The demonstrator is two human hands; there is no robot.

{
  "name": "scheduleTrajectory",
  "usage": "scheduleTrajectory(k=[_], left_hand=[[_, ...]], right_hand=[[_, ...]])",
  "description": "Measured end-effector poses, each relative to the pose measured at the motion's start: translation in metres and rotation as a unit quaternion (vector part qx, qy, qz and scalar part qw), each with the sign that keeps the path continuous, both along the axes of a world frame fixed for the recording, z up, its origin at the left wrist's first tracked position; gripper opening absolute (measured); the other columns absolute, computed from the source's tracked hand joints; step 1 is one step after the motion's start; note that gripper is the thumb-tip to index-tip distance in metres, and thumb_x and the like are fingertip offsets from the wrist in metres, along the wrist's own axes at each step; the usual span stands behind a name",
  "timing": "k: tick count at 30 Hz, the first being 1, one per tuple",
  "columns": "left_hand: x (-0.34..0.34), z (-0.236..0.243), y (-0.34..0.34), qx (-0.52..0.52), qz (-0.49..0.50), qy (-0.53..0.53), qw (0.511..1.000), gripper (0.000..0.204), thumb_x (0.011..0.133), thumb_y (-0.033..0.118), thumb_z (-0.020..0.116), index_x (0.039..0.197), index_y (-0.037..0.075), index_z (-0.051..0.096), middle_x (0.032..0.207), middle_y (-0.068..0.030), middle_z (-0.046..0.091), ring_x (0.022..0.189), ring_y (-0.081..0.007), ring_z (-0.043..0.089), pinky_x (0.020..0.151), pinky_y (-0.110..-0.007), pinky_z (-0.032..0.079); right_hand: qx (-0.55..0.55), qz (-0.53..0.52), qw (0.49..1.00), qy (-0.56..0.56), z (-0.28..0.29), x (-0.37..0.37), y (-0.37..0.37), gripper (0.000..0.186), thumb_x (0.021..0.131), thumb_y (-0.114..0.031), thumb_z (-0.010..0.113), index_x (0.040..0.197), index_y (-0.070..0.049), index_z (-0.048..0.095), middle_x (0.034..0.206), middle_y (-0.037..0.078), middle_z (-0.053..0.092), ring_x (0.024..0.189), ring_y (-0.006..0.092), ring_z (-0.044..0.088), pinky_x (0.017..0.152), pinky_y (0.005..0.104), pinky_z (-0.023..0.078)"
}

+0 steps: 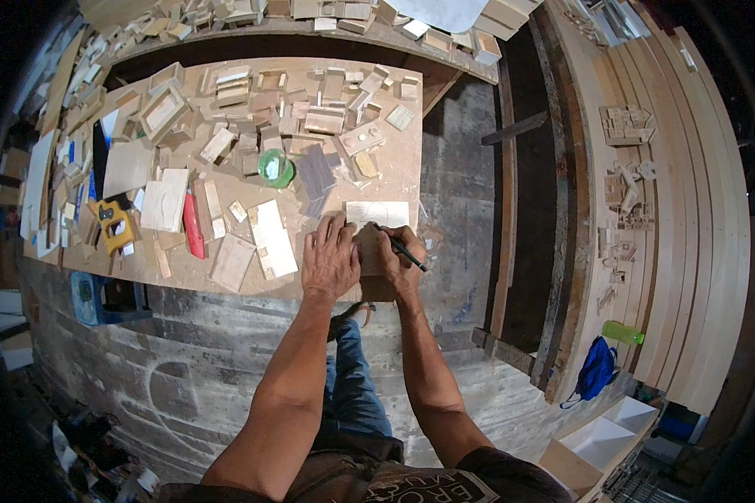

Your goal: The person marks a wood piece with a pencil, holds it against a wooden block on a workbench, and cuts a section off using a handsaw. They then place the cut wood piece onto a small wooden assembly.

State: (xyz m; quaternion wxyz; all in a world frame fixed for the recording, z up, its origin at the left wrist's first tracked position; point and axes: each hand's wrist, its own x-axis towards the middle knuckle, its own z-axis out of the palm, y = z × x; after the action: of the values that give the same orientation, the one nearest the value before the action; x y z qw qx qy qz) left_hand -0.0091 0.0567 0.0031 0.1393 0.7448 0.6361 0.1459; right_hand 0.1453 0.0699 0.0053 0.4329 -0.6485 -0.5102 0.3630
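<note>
A small pale wooden board (pixel 394 211) lies near the table's front edge, with a faint curved line drawn on it. Flat on the table at the board's left end rests my left hand (pixel 331 260), its fingers stretched out and holding nothing. My right hand (pixel 398 264) pinches a dark pen (pixel 419 262), its tip against or just over the board near the curve; exact contact cannot be made out. Beyond my left hand lie dark grey wooden strips (pixel 315 174) and a green-rimmed round container (pixel 275 168). A pale flat wooden piece (pixel 273 239) sits to the left.
Small wooden blocks and boxes (pixel 323 120) cover the table's far side. A red-handled tool (pixel 193 225) and a yellow tape measure (pixel 115 225) lie at left. A blue stool (pixel 101 298) stands below. Long planks (pixel 688 210) at right carry small wooden parts, near a blue bag (pixel 596 369).
</note>
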Motion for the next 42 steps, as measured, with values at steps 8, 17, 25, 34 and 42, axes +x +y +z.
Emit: scheduleTrajectory(k=[8, 17, 25, 34, 42], left_hand=[[0.000, -0.004, 0.000, -0.001, 0.002, 0.038, 0.999, 0.047, 0.090, 0.023, 0.065, 0.134, 0.010, 0.055, 0.150, -0.0080, 0.043, 0.141, -0.0256, 0.037, 0.104, -0.043, 0.036], [0.000, -0.004, 0.000, 0.000, 0.003, 0.038, 0.999, 0.050, 0.087, 0.022, 0.067, 0.134, 0.010, 0.054, 0.148, -0.0078, 0.043, 0.141, -0.0251, 0.035, 0.105, -0.043, 0.036], [0.001, -0.001, 0.001, -0.020, 0.003, 0.024, 1.000, 0.051, 0.087, 0.020, 0.067, 0.135, 0.009, 0.054, 0.149, -0.0080, 0.044, 0.142, -0.0253, 0.036, 0.106, -0.043, 0.036], [0.001, 0.001, 0.000, -0.005, 0.002, 0.001, 1.000, 0.042, 0.092, 0.016, 0.064, 0.132, 0.006, 0.056, 0.148, -0.0113, 0.045, 0.140, -0.0290, 0.039, 0.105, -0.046, 0.036], [0.001, -0.001, 0.001, -0.004, 0.006, 0.010, 1.000, 0.045, 0.090, 0.019, 0.066, 0.132, 0.009, 0.056, 0.148, -0.0093, 0.046, 0.140, -0.0271, 0.038, 0.104, -0.044, 0.036]], right_hand=[[0.014, 0.006, 0.999, 0.040, -0.004, -0.002, -0.001, 0.023, 0.092, -0.017, 0.073, 0.093, 0.006, 0.069, 0.074, 0.008, 0.067, 0.068, 0.0102, 0.056, 0.061, 0.0280, 0.047], [0.024, -0.004, 0.999, 0.028, -0.006, -0.003, -0.001, 0.024, 0.092, -0.015, 0.070, 0.089, 0.008, 0.066, 0.076, 0.015, 0.070, 0.069, 0.0126, 0.062, 0.062, 0.0317, 0.051], [0.067, -0.025, 0.997, 0.002, -0.012, -0.003, -0.003, 0.024, 0.091, -0.012, 0.070, 0.082, 0.008, 0.062, 0.070, 0.014, 0.067, 0.064, 0.0121, 0.060, 0.057, 0.0307, 0.050], [0.123, -0.029, 0.992, -0.017, -0.014, -0.002, -0.004, 0.027, 0.089, -0.008, 0.071, 0.072, 0.004, 0.054, 0.062, 0.012, 0.060, 0.057, 0.0116, 0.055, 0.053, 0.0305, 0.046], [0.124, -0.035, 0.991, -0.019, -0.021, 0.000, -0.006, 0.029, 0.087, -0.008, 0.071, 0.069, 0.002, 0.050, 0.059, 0.011, 0.056, 0.055, 0.0111, 0.051, 0.051, 0.0303, 0.044]])
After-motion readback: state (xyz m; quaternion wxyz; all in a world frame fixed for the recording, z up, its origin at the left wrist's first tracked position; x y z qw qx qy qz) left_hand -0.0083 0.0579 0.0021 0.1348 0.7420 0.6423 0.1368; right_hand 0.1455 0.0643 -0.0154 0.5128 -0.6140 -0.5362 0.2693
